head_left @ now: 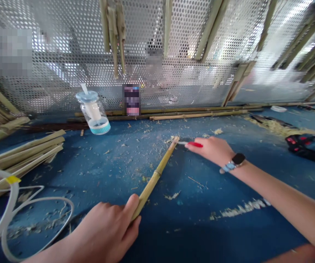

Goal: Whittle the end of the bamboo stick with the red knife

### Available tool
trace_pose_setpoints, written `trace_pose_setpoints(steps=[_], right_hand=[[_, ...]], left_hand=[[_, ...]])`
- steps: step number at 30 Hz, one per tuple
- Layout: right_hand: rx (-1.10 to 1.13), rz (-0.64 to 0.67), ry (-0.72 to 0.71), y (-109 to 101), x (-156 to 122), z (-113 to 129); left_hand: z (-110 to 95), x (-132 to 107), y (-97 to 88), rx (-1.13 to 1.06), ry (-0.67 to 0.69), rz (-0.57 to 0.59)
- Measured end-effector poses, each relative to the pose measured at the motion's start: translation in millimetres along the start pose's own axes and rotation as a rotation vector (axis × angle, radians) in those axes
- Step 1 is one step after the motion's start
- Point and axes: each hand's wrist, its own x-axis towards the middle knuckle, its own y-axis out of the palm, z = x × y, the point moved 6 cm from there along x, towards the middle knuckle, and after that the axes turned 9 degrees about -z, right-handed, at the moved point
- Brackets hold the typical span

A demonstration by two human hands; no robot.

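Observation:
My left hand is closed around the near end of a bamboo stick, which slants away from me over the blue tabletop. In my right hand, wearing a watch at the wrist, is a small red-handled knife. Its short metal blade touches or lies right beside the far tip of the bamboo. Pale shavings are scattered around that tip. My right fingers are wrapped round the handle and partly hidden by the hand.
A clear jar with a straw stands at the back left. Bamboo strips and white tubing lie at the left. Long bamboo poles run along the perforated metal wall. A black-and-red item lies at far right.

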Motion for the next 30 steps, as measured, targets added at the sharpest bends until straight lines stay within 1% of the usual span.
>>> trace_pose_setpoints(steps=[2,5,9,12,13,16,17,19,20,21,24,25,28,30], right_hand=[[-0.016,-0.015,0.026,-1,0,-3],[0.057,0.028,-0.027,3,0,-1],[-0.005,-0.039,0.054,0,2,-9],[0.076,0.014,-0.023,3,1,-3],[0.086,0.019,-0.028,4,1,-3],[0.020,-0.045,0.062,0,1,-8],[0.027,-0.040,0.070,0,0,-8],[0.103,0.033,0.020,4,-1,-4],[0.130,0.065,0.001,6,-2,-2],[0.127,0.071,0.005,6,-2,-3],[0.019,-0.018,0.097,1,-1,-11],[0.015,-0.025,0.100,0,-1,-11],[0.102,0.054,0.018,6,-3,-5],[0.095,0.048,0.027,6,-2,-7]], left_hand=[[0,1,0.3,0.000,-0.004,0.000],[1,1,1.8,-0.008,-0.011,-0.004],[2,1,6.2,-0.008,-0.021,-0.008],[3,1,7.7,-0.010,-0.016,-0.042],[3,2,8.0,-0.006,-0.020,-0.054],[5,2,9.3,0.008,-0.030,-0.084],[5,2,10.1,0.009,-0.025,-0.093],[5,2,12.2,0.003,-0.013,-0.106],[6,3,13.5,0.003,-0.009,-0.108],[6,3,14.7,0.006,-0.011,-0.107],[6,3,17.4,0.007,-0.010,-0.086],[6,3,17.2,0.003,-0.007,-0.079],[5,3,14.0,-0.024,-0.009,-0.061],[5,2,11.3,-0.033,-0.016,-0.050]])
